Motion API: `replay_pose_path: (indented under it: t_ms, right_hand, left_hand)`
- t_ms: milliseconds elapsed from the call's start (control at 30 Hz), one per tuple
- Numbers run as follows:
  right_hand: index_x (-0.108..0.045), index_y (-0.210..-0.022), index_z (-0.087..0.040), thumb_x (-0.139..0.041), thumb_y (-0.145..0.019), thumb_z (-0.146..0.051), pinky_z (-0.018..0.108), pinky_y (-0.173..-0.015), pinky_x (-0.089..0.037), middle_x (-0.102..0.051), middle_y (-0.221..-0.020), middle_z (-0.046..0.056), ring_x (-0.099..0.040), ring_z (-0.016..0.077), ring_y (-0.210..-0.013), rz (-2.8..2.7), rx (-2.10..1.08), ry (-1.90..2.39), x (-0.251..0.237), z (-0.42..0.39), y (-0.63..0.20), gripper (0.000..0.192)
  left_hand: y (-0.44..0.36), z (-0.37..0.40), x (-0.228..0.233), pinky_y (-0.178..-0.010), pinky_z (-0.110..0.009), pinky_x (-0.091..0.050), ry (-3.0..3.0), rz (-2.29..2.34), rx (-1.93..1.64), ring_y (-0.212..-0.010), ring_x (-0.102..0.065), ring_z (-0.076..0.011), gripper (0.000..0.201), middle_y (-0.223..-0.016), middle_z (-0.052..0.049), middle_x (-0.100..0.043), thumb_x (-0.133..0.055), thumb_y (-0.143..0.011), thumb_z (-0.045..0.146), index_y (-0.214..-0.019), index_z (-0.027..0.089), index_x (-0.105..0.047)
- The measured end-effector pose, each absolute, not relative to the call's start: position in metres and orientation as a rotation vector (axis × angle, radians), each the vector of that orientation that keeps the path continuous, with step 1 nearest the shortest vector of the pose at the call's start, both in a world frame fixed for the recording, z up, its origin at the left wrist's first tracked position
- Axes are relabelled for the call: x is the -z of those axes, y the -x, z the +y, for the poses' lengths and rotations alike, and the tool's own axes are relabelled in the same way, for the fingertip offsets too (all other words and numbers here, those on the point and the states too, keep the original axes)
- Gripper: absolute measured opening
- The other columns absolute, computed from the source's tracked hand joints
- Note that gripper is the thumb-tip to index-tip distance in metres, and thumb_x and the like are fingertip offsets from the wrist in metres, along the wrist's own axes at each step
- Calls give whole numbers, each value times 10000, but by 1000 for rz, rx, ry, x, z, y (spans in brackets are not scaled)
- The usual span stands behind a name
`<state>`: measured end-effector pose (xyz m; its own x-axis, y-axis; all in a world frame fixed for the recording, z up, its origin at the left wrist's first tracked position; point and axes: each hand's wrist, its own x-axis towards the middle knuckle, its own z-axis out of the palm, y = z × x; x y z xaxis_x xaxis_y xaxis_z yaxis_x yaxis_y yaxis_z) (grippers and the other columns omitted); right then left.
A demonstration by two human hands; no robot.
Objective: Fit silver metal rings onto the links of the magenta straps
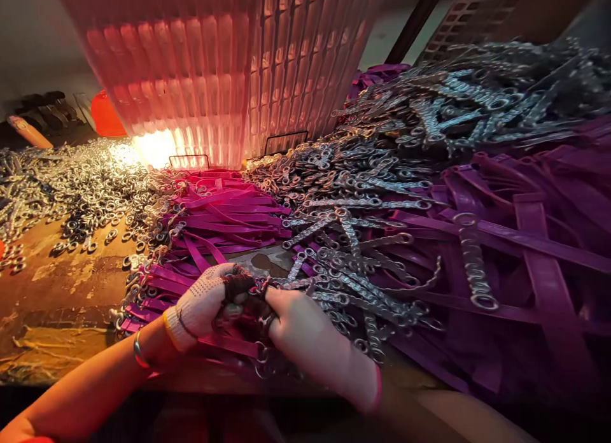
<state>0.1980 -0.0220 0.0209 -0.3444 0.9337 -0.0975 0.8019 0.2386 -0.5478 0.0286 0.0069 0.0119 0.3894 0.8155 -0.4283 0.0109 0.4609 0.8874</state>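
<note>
Both of my hands wear knitted work gloves and meet near the table's front edge. My left hand (203, 306) and my right hand (305, 331) are closed together around a short metal chain piece (252, 303) and the end of a purple strap (229, 344). The fingertips hide exactly how the chain and strap join. A metal bangle (138, 351) sits on my left wrist. A stack of purple straps with metal rings (214, 220) lies just behind my left hand. A heap of metal chain pieces (363, 239) lies behind my right hand.
A red slatted plastic crate (229, 67) stands at the back centre. Loose metal rings (81, 188) cover the worn wooden table (62, 296) at left. More purple straps (539, 258) and chains (477, 105) pile up at right.
</note>
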Motion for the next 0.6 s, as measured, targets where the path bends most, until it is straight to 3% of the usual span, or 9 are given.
replay_pose_path:
  t_ms: [233, 400, 600]
  right_hand:
    - [-569, -770, -198, -424, -771, -71, 270, -552, -261, -624, -647, 35, -540, 176, -602, -1842, -660, 2005, -18, 14, -237, 193]
    - [-589, -808, -180, -429, -726, -41, 286, -570, -259, -642, -664, 55, -525, 175, -595, -1895, -619, 2096, -12, 19, -235, 228]
    - [-620, -817, -167, -448, -689, 2, 256, -717, -371, -692, -885, 93, -604, 187, -810, -1976, -521, 1913, 6, 19, -230, 273]
  left_hand:
    - [-46, 107, -18, -712, -270, -413, -2321, 1351, -622, -736, -518, -180, 65, -784, -59, -595, -593, -803, 188, -744, 183, -621]
    - [-58, 149, -12, -778, -301, -446, -2471, 1502, -436, -842, -577, -208, 148, -925, -94, -611, -517, -874, 212, -895, 174, -659]
    - [-76, 145, 6, -758, -409, -521, -2507, 1686, -112, -853, -666, -243, 283, -1151, -151, -568, -420, -884, 89, -1060, 144, -636]
